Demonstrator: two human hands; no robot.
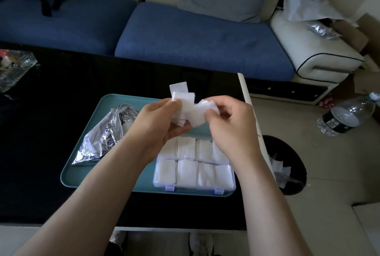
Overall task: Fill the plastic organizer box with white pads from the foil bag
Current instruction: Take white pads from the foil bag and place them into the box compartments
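Observation:
Both hands hover above the teal tray point(86, 165), holding a loose bunch of white pads point(190, 107). My left hand point(158, 124) grips the left part of the bunch, thumb on top. My right hand point(230, 124) pinches the right part between thumb and fingers. Below them lies the clear plastic organizer box point(194, 189) with purple latches; its visible compartments hold white pads. The crumpled foil bag point(102, 140) lies open on the left half of the tray.
The tray sits on a black glossy table point(51, 111) whose white right edge is close to my right arm. A black bin point(287, 165) with paper scraps stands right of the table. A plastic bottle point(347, 116) lies on the floor. A blue sofa point(195, 37) is behind.

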